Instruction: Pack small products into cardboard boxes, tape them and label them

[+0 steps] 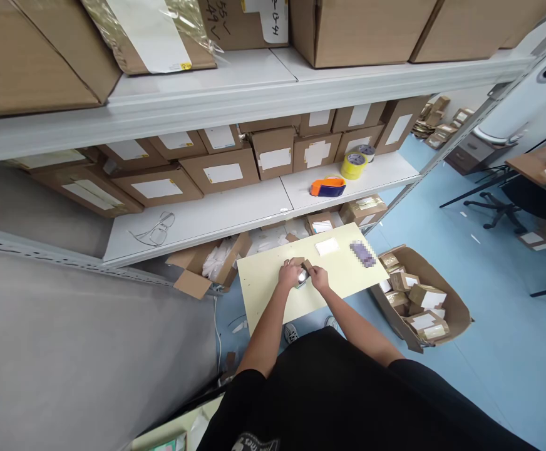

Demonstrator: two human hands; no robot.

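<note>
Both my hands are closed on a small open cardboard box [307, 265] above the pale yellow table [262, 279]. My left hand [289, 274] grips its left side, and my right hand [319, 278] pinches the right side. Brown flaps stand up between the hands. Something whitish and shiny [302, 275] shows at the box's opening; its kind is too small to make out. Beyond the hands lies a white rectangular pad or stack of paper [327, 246]. Farther right on the table is a blurred-out purple rectangular object [362, 254].
A metal shelf [235, 203] behind the table bears labelled boxes, glasses [158, 230], an orange and blue tape dispenser [328, 186] and yellow tape rolls [353, 165]. Right of the table, a large carton [456, 313] holds several small parcels. An open carton [195, 284] with white packing stands left.
</note>
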